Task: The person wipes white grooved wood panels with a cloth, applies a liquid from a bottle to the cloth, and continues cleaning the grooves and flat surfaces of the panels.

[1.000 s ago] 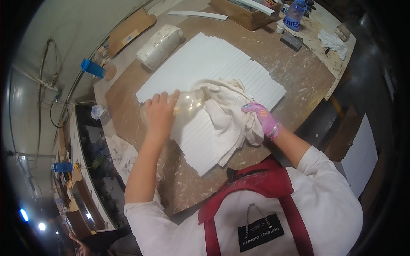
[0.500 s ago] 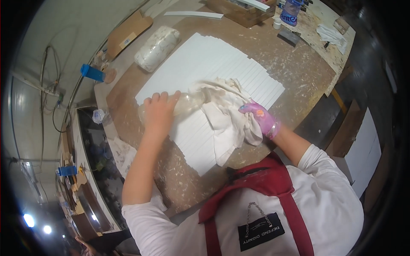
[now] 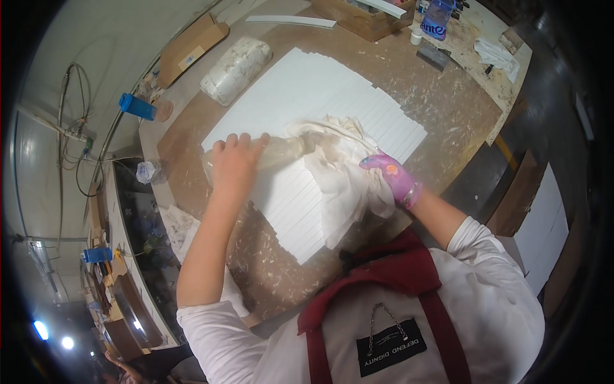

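My bare left hand [image 3: 238,160] is wrapped round a clear plastic bottle [image 3: 280,151] tipped on its side, its neck pointing right. The bottle's mouth meets a crumpled off-white cloth [image 3: 345,173]. In a purple glove with an orange spot, my right hand [image 3: 393,177] grips the cloth's right side; part of its fingers is hidden in the folds. Below both lies a layer of narrow white strips [image 3: 320,83], set side by side on the brown worktable [image 3: 448,121]. Whether liquid is leaving the bottle cannot be made out.
A plastic-wrapped white block [image 3: 235,70] lies beyond the strips, near a cardboard piece [image 3: 192,48]. At the back are a wooden box [image 3: 358,22], a blue-labelled bottle [image 3: 437,19] and a dark grey block [image 3: 433,57]. A blue clamp [image 3: 137,106] sits on the left edge.
My left hand and the bottle have shifted slightly left and up. The cloth has moved a little in my right hand, which stays at nearly the same place.
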Tool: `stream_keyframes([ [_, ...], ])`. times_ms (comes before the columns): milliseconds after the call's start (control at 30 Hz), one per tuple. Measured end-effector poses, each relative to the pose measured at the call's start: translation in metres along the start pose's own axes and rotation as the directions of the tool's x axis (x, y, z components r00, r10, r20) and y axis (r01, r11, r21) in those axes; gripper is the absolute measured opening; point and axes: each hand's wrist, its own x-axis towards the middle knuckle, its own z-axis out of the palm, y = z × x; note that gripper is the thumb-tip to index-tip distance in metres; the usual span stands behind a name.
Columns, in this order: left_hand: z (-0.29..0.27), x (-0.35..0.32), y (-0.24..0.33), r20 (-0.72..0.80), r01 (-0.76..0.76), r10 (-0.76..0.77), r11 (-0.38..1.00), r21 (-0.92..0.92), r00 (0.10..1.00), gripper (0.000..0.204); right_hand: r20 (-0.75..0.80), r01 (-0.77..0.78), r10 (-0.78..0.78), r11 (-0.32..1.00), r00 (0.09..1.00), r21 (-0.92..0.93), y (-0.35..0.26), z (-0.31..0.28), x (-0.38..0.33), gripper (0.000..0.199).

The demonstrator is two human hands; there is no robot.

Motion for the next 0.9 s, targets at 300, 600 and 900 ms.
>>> stream_keyframes([
  [300,-0.001,-0.020,0.014,0.043,-0.056,0.060,0.995,-0.086,0.997,0.062,-0.013,0.055,-0.054,0.939,0.998,0.340,0.015,0.003,0.001,0.024],
  [600,0.019,-0.034,0.021,0.004,-0.007,0.008,0.981,-0.196,1.000,0.062,0.022,-0.279,0.447,0.518,0.894,0.809,-0.024,0.004,0.000,0.025],
  [900,0.032,-0.044,0.018,-0.054,0.112,-0.157,0.869,-0.482,0.986,0.059,0.160,-0.365,0.458,0.403,0.874,0.839,-0.030,0.019,0.003,0.029],
])
